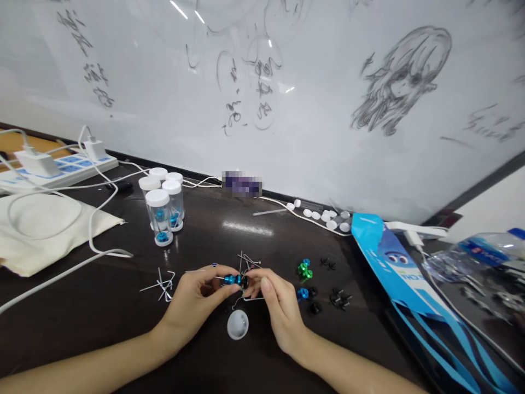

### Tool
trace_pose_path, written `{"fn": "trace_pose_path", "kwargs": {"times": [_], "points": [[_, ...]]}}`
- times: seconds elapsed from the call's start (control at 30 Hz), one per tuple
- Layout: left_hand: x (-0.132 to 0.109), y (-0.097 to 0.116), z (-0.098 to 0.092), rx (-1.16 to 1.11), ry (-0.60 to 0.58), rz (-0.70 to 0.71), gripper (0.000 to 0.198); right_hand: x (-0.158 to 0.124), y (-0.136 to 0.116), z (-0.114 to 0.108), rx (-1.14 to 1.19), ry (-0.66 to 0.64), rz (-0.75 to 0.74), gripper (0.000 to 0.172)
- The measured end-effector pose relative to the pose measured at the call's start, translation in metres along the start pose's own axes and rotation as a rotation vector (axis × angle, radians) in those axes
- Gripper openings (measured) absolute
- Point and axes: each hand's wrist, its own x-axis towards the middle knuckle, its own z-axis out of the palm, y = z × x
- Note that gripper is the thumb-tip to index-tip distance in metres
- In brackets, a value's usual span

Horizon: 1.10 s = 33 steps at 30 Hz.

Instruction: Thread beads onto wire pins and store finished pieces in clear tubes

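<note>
Blue metal part, small and cylindrical, is held above the dark table at the centre of the view, level between the two hands. Left hand: thumb and forefinger closed narrowly on the blue part from the left side, other fingers curled under. Right hand: thumb and forefinger pinched on the black end piece, which sits against the right end of the blue part. The fingertips of the two hands are almost touching across the assembly. Bent wire pins stick up just behind the black end piece; I cannot tell whether they are attached to it or lie on the table.

White cap lies open side up on the table, directly below the held part and between the wrists. Loose wire pins lie just left of the left hand.

To the right of the right hand are green parts, a spare blue part and scattered black parts. Four capped vials stand behind the left hand, well apart from it, the front ones with blue pieces inside. A row of white caps lies along the foot of the whiteboard. A power strip and a cloth are at far left, a blue bag and a plastic bottle at far right.
</note>
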Motion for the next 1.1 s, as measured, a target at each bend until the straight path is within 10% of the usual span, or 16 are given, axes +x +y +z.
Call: {"fn": "trace_pose_path", "kwargs": {"times": [1.1], "points": [[-0.0015, 0.0032, -0.0005, 0.003, 0.004, 0.018, 0.015, -0.0002, -0.0023, 0.0004, -0.008, 0.005, 0.000, 0.031]]}}
